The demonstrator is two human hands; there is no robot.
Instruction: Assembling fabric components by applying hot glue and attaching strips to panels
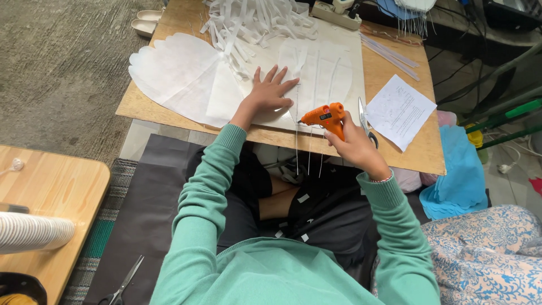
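My right hand [354,146] grips an orange glue gun [325,117], its nozzle pointing left at the near edge of a white fabric piece [327,73] lying on a low wooden board [395,152]. My left hand [270,90] lies flat with fingers spread on the same white fabric, just left of the nozzle. Thin white strands hang from the fabric's near edge over my lap. Both arms wear green sleeves.
A pile of white strips [254,22] and large scalloped white pieces [175,70] cover the board's far left. A printed paper sheet [401,110], scissors [364,121] and a power strip [336,12] lie to the right. Blue fabric [457,175], floor scissors [121,285], and a small wooden table [51,192] surround me.
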